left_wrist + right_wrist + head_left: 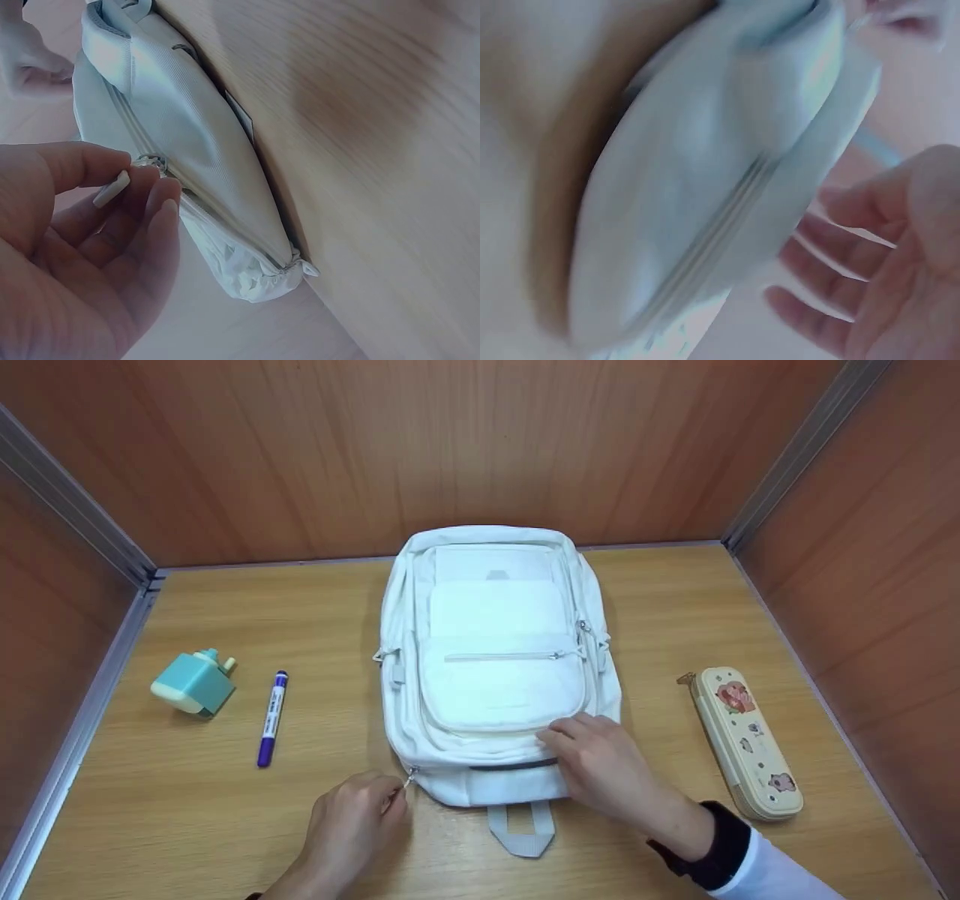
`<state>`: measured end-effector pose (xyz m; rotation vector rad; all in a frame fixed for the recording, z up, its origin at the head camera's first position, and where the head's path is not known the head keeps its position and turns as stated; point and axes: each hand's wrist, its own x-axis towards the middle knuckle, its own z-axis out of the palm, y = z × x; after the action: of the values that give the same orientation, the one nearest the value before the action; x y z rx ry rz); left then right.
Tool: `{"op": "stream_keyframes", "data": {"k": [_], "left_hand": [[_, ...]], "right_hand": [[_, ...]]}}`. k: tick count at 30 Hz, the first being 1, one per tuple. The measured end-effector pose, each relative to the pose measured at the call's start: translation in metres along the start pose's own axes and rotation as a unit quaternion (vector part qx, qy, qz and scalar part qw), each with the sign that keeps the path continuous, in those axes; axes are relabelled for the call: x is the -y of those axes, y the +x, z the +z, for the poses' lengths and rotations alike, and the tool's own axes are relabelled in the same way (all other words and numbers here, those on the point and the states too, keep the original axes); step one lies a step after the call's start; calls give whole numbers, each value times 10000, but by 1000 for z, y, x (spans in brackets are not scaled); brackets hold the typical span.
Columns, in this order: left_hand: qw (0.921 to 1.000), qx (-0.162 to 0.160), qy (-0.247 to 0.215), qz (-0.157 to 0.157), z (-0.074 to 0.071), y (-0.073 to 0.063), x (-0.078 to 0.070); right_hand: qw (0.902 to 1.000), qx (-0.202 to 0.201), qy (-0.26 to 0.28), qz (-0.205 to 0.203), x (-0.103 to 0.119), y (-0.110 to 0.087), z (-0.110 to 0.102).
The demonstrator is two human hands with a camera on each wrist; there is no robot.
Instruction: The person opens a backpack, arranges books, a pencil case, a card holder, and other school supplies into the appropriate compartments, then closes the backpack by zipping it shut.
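Observation:
A white backpack (495,611) lies flat in the head view, its grey carry loop (527,844) towards the person. At its lower left corner my left hand (346,821) pinches a zipper pull (112,189) between thumb and fingers, as the left wrist view shows up close. My right hand (609,769) is at the lower right part of the bag, fingertips at its front edge. In the right wrist view those fingers (817,277) are loosely bent and spread beside the bag. A dark gap (514,766) shows along the bag's near side between the hands.
On the left of the wooden table (187,825) are a blue pencil sharpener (196,684) with a crank and a purple marker (272,720). A cream pencil case (748,742) with printed pictures lies to the right. Wooden panels (480,450) enclose the back and sides.

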<state>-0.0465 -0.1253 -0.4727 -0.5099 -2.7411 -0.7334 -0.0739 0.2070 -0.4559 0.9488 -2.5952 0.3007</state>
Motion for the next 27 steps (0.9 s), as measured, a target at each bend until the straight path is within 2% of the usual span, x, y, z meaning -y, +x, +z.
{"op": "stream_keyframes", "data": {"k": [4,8,14,18,21,27], "left_hand": [[9998,-26,-202,-61,1,0,-1],[9995,19,-296,-138,3,2,-3],[9992,-4,-355,-159,2,6,-2],[9996,-69,-202,-187,0,12,8],[9997,-75,133,-213,-3,19,18],[9985,173,261,-453,-6,36,37]], "right_hand": [[9991,114,187,-362,23,9,10],[9977,327,87,-580,38,19,20],[9977,96,-185,-647,46,28,31],[9971,19,-348,-680,44,29,34],[9970,-27,-358,-678,44,28,34],[9971,-72,-230,-719,43,26,33]]}}
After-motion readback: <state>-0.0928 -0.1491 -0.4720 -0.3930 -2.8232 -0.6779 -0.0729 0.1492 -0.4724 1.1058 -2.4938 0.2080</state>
